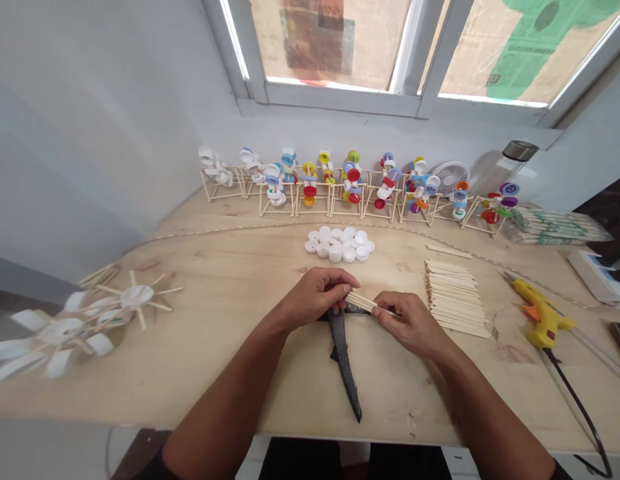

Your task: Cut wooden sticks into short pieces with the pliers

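Note:
A few short, pale wooden sticks point(361, 301) lie side by side between my two hands. My left hand point(320, 293) pinches their left ends between thumb and fingers. On the other end, my right hand point(409, 321) is closed with its thumb and fingertips. Directly beneath is a dark hand tool with long black handles point(344, 353), perhaps pliers or a cutter; one handle points toward the table's front edge, and its other parts are partly covered by my hands and the sticks. A neat pile of similar sticks point(455, 297) lies right of my right hand.
White bottle caps point(335, 251) cluster beyond my hands. Stick frames with colourful cap wheels point(353, 190) line the back. A yellow glue gun point(543, 313) with a cord lies right. Stick-and-cap wheels point(137, 296) lie left. A bottle point(513, 167) stands by a small fan point(450, 177).

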The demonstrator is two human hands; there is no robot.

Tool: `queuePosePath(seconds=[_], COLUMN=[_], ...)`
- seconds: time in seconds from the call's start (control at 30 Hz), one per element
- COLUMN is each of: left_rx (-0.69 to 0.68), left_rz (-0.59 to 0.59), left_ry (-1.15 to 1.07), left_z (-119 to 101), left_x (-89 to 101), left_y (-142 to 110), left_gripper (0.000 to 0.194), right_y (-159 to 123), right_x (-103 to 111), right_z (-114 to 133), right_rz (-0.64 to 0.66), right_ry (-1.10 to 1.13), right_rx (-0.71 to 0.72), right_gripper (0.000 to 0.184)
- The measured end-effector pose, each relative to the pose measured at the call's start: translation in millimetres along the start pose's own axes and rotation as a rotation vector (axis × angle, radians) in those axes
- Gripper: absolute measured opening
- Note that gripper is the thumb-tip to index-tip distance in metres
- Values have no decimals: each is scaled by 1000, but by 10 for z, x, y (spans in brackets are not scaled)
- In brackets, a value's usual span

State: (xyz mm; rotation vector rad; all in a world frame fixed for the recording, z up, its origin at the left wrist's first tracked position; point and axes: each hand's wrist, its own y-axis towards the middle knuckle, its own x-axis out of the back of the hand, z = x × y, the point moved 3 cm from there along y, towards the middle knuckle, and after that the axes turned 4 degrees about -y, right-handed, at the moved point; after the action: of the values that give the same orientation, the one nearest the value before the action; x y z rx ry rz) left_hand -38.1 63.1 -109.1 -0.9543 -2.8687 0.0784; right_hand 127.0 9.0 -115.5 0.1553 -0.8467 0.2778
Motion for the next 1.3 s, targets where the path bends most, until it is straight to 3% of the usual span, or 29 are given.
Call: queuePosePath(seconds=[1.3], left_rx=[13], left_rz=[53], left_ry=[23], left_z=[12], left_x=[-4], left_y=[5], left_gripper=[12], right_y=[1], right_x=[-6], right_z=[-3], right_rz=[9], right_ry=[-13], right_rx=[6], right_gripper=[17])
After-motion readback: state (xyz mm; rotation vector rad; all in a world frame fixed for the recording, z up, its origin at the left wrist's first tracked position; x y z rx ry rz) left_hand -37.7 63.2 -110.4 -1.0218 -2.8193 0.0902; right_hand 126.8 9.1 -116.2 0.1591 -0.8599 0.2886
